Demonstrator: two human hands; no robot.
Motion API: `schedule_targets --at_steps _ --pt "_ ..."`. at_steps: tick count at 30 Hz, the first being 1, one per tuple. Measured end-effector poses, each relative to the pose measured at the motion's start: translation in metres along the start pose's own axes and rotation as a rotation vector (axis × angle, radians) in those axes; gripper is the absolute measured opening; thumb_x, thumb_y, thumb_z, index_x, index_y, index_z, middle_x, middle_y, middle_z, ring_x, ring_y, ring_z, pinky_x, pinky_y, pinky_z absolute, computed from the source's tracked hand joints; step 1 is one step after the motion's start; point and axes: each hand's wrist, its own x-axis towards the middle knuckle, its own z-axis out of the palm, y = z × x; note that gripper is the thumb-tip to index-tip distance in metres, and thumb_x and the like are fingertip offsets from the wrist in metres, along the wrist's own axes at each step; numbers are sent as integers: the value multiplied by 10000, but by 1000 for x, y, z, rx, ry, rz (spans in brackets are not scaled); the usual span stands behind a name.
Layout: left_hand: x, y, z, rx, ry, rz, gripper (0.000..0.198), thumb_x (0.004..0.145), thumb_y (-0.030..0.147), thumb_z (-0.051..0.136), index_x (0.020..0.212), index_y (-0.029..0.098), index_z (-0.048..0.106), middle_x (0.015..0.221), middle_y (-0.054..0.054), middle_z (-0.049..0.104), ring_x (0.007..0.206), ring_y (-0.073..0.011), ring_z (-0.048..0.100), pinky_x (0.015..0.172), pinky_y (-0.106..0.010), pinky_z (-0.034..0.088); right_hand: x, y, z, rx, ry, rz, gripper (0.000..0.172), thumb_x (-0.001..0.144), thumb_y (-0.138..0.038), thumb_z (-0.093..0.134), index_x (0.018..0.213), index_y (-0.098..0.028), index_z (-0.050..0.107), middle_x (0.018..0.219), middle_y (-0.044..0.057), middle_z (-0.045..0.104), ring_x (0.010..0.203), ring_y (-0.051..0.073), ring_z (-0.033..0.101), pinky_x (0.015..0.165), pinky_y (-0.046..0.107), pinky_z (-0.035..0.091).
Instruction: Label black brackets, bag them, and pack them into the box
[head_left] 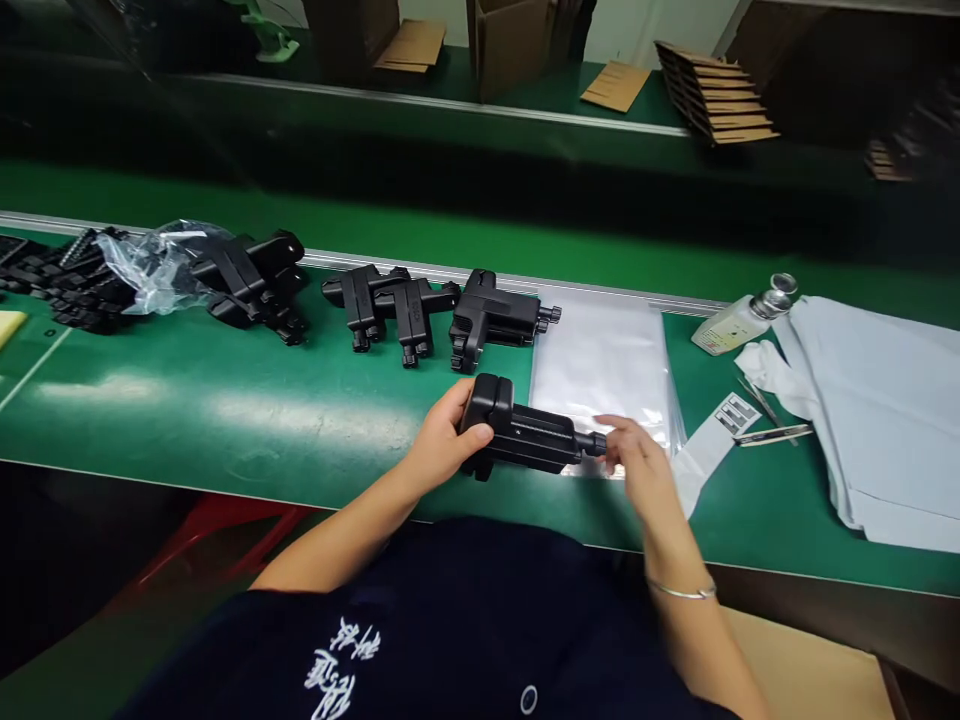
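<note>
A black plastic clamp bracket is held above the front of the bench, its long body pointing right. My left hand is closed around its thick left end, thumb on the near side. At the other end sticks out a small ribbed knob. The fingers of my right hand are curled at that knob, the index finger reaching over it; the thumb is mostly hidden. Just behind lies a similar black bracket, with two smaller ones to its left. Clear plastic bags lie flat beneath and behind my right hand.
More black brackets and a crumpled clear bag are heaped at the left. On the right are a bottle, a label strip, tweezers and white sheets. Cardboard pieces rest on the shelf behind.
</note>
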Motion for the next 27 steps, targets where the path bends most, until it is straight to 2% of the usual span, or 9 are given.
schedule_targets --at_steps 2,4,6,8,11,15,19,24,27 --pt "0 -2 -1 47 -13 17 620 729 668 717 1095 174 630 901 -43 653 794 -197 606 704 -297 482 1 -1 8 156 -30 73 516 936 -653 495 988 -174 679 564 -27 563 447 117 483 434 252 418" --pt "1 -6 -1 67 -9 26 641 703 677 733 1092 179 627 921 -42 652 818 -206 607 730 -308 484 0 -4 14 283 -68 154 489 896 -654 555 940 -183 677 513 -40 519 413 110 431 401 245 358" --pt "2 -12 1 39 12 3 632 709 679 726 1085 181 626 931 -43 648 829 -208 608 731 -309 486 -2 -9 13 266 -113 144 411 881 -596 619 978 -201 678 585 -28 565 463 120 489 449 255 415" --pt "3 -19 2 -24 39 -47 587 746 676 696 1056 181 632 909 -38 637 807 -195 598 710 -296 478 -4 -14 8 130 -130 31 330 887 -530 651 1035 -237 683 783 16 648 652 158 609 604 298 515" --pt "3 -24 4 -95 57 -86 562 767 678 676 1034 185 638 888 -29 622 781 -178 579 700 -285 465 -6 -18 2 -26 -90 -107 294 915 -491 632 1102 -267 670 987 47 650 876 197 630 787 346 538" --pt "1 -18 3 -54 32 -66 586 730 680 711 1039 189 624 894 -32 617 771 -180 574 679 -286 461 -6 -12 2 18 -131 20 336 980 -527 505 1063 -242 663 717 0 599 649 170 581 628 308 511" --pt "1 -11 3 -45 2 -83 583 771 694 663 1047 184 608 895 -39 611 793 -188 579 700 -298 470 -7 -6 2 -35 -94 -24 302 916 -488 642 1123 -268 653 895 25 636 801 190 620 715 317 527" --pt "1 -13 3 -17 -27 -64 640 739 707 686 1091 182 589 908 -37 598 802 -186 560 706 -294 459 -5 -2 1 99 -93 10 278 930 -519 605 1016 -260 655 740 1 617 656 169 608 617 296 525" --pt "1 -14 4 -50 -34 -84 638 768 709 657 1116 179 587 945 -54 606 849 -200 572 738 -307 469 -7 1 1 49 -30 -74 245 902 -442 682 1079 -283 626 864 17 668 784 179 658 700 296 547"
